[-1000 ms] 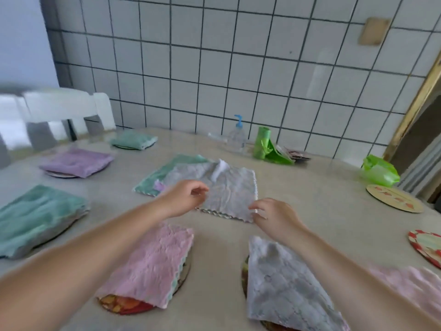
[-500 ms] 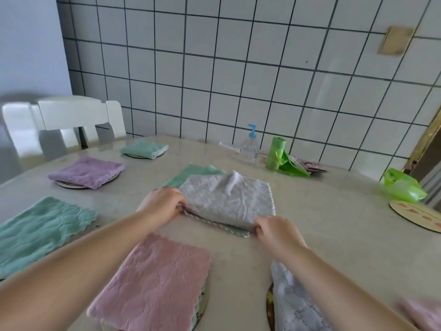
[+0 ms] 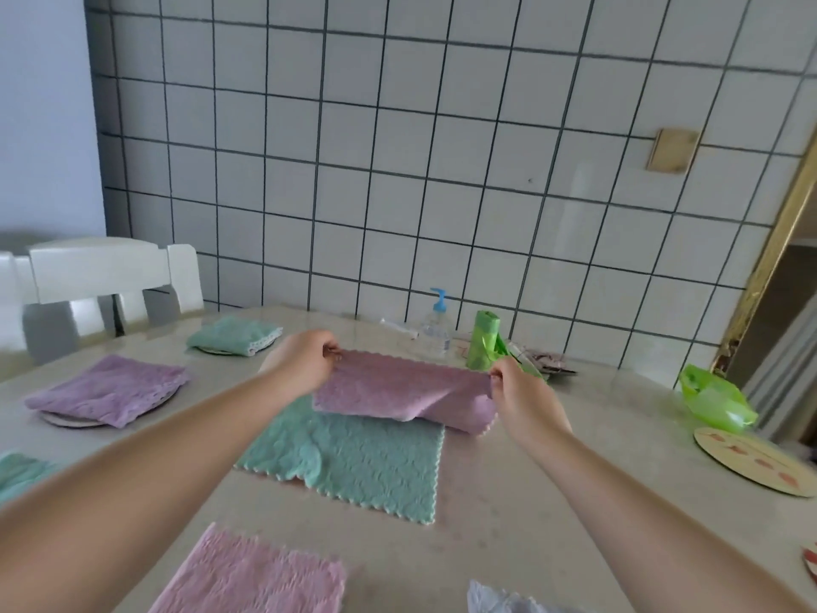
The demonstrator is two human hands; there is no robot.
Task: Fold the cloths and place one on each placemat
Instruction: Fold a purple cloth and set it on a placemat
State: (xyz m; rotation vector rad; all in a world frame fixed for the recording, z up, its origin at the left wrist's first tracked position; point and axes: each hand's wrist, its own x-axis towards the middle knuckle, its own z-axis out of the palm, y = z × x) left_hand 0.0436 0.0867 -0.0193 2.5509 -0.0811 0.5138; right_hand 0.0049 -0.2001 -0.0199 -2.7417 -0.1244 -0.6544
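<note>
I have the pink cloth (image 3: 400,393) lifted off the table (image 3: 552,471), my left hand (image 3: 305,362) pinching its far left corner and my right hand (image 3: 517,387) pinching the far right corner, fingers curled tight on the scalloped edge. The cloth sags between them and its lower part drapes onto the green cloth (image 3: 353,462) that lies flat beneath it. To fold this well I think I should keep the top edge taut and level, so the two corners sit at the same height, then bring them down toward me until they meet the near corners. The right side hangs in a loose roll, so I would shake that out first or the fold will trap a wrinkle. I should also lift clear of the green one so I don't drag it along. Around me, a folded purple cloth (image 3: 108,389) already lies on a round placemat (image 3: 66,420) to the left, and a folded green one (image 3: 232,336) lies farther back. The bare placemat (image 3: 760,464) at the right, near the green bag (image 3: 712,400), looks like a fair home for this one once folded.
</note>
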